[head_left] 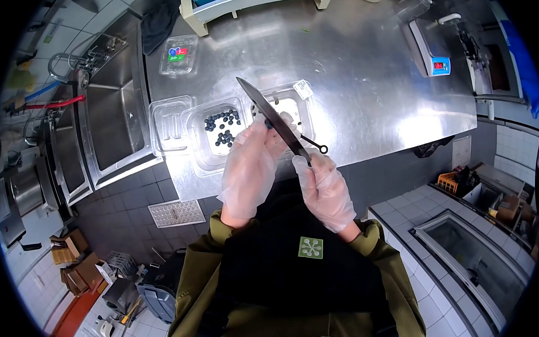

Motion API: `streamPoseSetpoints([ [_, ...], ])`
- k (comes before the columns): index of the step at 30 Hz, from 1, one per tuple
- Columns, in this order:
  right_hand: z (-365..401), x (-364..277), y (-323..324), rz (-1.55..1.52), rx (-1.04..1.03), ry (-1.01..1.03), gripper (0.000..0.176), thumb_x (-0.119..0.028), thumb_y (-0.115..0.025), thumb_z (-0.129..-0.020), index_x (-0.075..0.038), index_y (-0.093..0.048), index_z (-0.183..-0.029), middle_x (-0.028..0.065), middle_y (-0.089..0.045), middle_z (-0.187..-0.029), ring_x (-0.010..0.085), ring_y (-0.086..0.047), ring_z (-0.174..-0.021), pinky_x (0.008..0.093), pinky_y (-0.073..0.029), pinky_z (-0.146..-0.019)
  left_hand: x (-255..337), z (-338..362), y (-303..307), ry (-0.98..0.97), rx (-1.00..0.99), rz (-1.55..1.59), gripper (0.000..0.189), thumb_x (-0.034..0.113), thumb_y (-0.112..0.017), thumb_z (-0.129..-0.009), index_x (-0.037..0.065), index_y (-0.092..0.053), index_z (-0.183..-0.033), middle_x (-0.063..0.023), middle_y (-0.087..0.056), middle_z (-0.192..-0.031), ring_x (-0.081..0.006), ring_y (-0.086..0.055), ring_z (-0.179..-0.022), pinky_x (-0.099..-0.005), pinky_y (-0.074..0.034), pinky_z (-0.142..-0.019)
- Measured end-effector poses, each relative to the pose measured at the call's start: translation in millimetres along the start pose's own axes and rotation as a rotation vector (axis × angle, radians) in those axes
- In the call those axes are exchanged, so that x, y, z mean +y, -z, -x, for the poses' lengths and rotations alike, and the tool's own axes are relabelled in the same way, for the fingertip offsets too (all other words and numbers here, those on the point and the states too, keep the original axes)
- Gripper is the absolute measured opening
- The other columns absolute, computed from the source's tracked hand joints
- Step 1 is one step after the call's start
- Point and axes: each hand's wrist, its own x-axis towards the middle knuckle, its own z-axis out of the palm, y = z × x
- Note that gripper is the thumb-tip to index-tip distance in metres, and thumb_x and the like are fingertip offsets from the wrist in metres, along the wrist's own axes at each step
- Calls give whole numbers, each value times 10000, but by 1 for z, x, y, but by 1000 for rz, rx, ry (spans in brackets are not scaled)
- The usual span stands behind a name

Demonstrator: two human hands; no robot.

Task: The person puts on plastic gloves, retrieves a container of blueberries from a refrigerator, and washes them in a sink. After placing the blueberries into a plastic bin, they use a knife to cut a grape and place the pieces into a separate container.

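Observation:
My right hand [327, 191], in a clear plastic glove, is closed round the handle of a long kitchen knife [263, 103]. The blade points up and to the left, above two clear plastic tubs. Just left of the blade is my gloved left hand [248, 171], its fingers pinched on a small dark blueberry [268, 124]. Many blueberries [226, 137] lie in the left tub [198, 157]. In the right tub [309, 113], partly hidden by knife and hands, are a few small dark pieces. A dark rod with a ring end [323, 149] sticks out past the knife.
An empty clear lid [169, 124] lies left of the tubs, and a labelled berry punnet [178, 55] behind it. A steel sink [114, 121] is at the left. A digital scale [431, 55] stands at the back right, a cream rack [251, 12] at the back.

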Motion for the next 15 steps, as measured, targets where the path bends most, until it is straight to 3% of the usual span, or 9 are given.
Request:
streamPoseSetpoints([
  [5, -10, -5, 6, -44, -51, -27, 273, -78, -577, -845, -13, -504, -1099, 190, -584, -952, 378, -604, -741, 409, -515, -624, -7, -2, 9, 2, -7, -65, 314, 248, -439, -986, -26, -527, -1111, -116, -604, -1049, -194, -556, -1031, -356, -414, -929],
  [8, -13, -12, 6, -27, -26, -64, 241, -92, -559, -862, -10, -506, -1081, 199, -580, -945, 390, -597, -754, 419, -508, -631, -11, -4, 17, 41, -14, -97, 226, 188, -483, -968, 16, -607, -1047, -84, -635, -1048, -140, -566, -966, -297, -402, -901],
  [11, -18, -14, 4, -59, -52, -60, 287, -71, -559, -882, -22, -513, -1161, 218, -590, -917, 384, -593, -782, 394, -486, -648, -17, 1, 30, 83, -110, -89, 215, 188, -497, -963, 9, -605, -1015, -70, -629, -994, -123, -549, -904, -293, -401, -871],
  [14, -20, -23, 8, -59, -129, -115, 306, -64, -541, -881, -30, -496, -1182, 218, -589, -919, 392, -591, -786, 401, -485, -658, -15, 2, 18, -4, -73, -139, 343, 282, -440, -988, -33, -532, -1084, -63, -579, -953, -103, -485, -821, -253, -372, -752],
  [15, -18, -23, 8, -63, -136, -135, 269, -85, -541, -884, -16, -499, -1141, 224, -584, -922, 400, -588, -787, 415, -487, -658, -12, 2, 14, -8, -80, -144, 352, 290, -433, -990, -33, -520, -1099, -66, -574, -974, -110, -493, -844, -261, -380, -769],
])
